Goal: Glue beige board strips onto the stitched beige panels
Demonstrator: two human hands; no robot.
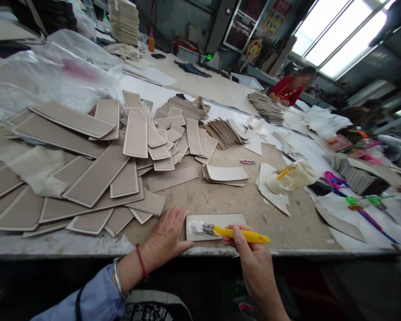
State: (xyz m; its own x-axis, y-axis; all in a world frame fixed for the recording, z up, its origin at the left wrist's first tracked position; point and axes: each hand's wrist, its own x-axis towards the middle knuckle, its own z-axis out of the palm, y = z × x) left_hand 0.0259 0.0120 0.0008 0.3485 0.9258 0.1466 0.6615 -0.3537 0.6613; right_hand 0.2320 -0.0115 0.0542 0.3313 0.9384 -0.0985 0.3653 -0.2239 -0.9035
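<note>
My right hand (254, 254) is closed round the yellow handle of a brush (242, 233). The brush's bristles touch the left part of a flat grey rectangular piece (232, 219) at the table's front edge, where a whitish wet patch shows. My left hand (169, 232) lies at the left end of this piece, fingers apart, with the fingertips near its corner. Behind the piece sits a short stack of similar pieces (226, 174). To the right, a whitish pot (296, 176) with something yellow at its mouth rests on its side or tilted.
Many loose beige pieces (93, 178) cover the left of the table, with clear plastic (76, 67) behind them. A small pinkish object (247, 162) lies mid-table. A person in red (287, 89) is at the far right.
</note>
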